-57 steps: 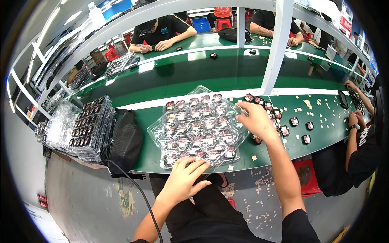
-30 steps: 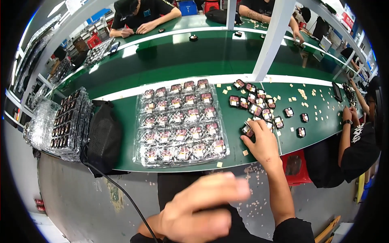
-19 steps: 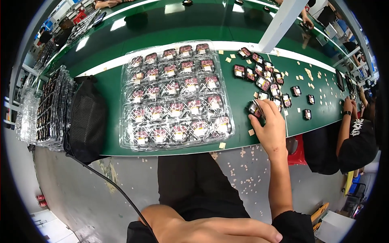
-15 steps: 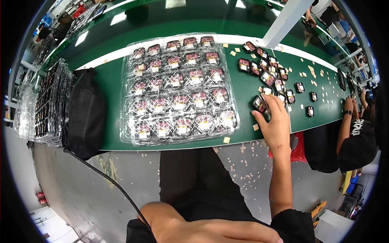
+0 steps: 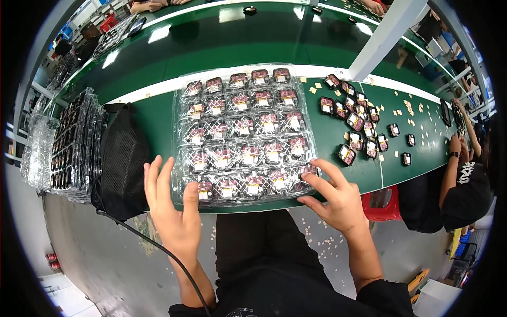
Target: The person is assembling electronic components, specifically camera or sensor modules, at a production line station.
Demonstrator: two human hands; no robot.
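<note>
- left hand (image 5: 174, 214), right hand (image 5: 338, 198): open, fingers on lower corners of clear tray (image 5: 244, 132), frame centre
- loose dark parts (image 5: 362, 127) right of tray
- black mesh bag (image 5: 121, 169) just left

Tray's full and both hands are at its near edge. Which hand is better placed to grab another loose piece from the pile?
Right. The right hand rests at the clear tray's near right corner, beside the loose pieces. The left hand grips the opposite corner, by the black mesh bag.
</note>
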